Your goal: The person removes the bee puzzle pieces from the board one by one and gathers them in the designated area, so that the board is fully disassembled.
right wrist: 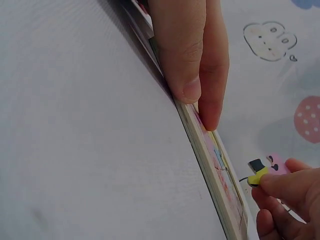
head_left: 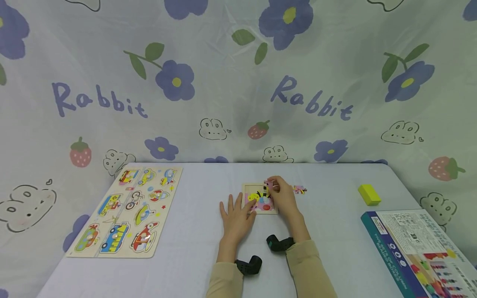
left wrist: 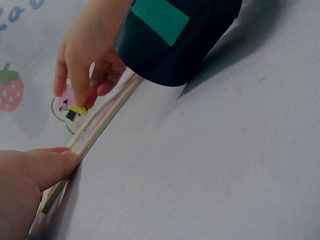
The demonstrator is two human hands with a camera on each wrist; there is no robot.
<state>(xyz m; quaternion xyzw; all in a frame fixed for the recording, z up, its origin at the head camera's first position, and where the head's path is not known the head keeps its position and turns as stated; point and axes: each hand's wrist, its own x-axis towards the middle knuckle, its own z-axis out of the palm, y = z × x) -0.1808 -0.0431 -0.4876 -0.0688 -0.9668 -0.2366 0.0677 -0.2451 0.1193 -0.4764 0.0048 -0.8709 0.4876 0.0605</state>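
Observation:
A small square wooden puzzle tray (head_left: 253,185) lies at mid-table, partly filled with jigsaw pieces that show a yellow-and-black picture on pink. My left hand (head_left: 237,221) rests at its left side with fingers spread, the thumb (left wrist: 62,162) touching the tray's edge. Over the tray's upper right part, my right hand (head_left: 286,200) pinches a pink, yellow and black jigsaw piece (right wrist: 256,176) between thumb and fingers. In the left wrist view that piece appears tilted and raised off the tray. Another jigsaw piece (head_left: 299,189) lies just right of the right hand.
A wooden vehicle puzzle board (head_left: 149,219) lies at the left. Toward the right are a yellow block (head_left: 369,194) and a large printed box (head_left: 406,236). A printed rabbit-and-flower cloth (head_left: 231,91) hangs behind the table. Each wrist carries a black device (head_left: 249,265).

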